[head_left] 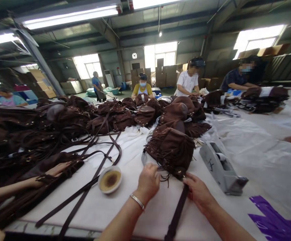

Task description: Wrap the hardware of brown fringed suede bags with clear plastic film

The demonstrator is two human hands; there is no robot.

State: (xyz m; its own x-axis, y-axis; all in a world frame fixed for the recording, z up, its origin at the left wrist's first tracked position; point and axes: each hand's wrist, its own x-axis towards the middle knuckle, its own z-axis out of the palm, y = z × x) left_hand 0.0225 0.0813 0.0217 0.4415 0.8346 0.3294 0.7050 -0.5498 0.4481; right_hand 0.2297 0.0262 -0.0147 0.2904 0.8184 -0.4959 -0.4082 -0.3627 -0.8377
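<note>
Bracelet (137, 201), one: silver-toned, shiny, narrow, rounded band, worn at the left wrist (141, 196); surface detail too small to tell. Left hand (148, 182), right hand (198, 189): bare. Both forearms (121, 219): uncovered as far as seen.

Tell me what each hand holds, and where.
Right hand: flat dark brown strap, by its upper end, beside the fringed dark brown bag. Left hand: cannot be told.

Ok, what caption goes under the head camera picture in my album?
Right hand on a strap, left hand close to a bag, with a dish nearby.
</note>
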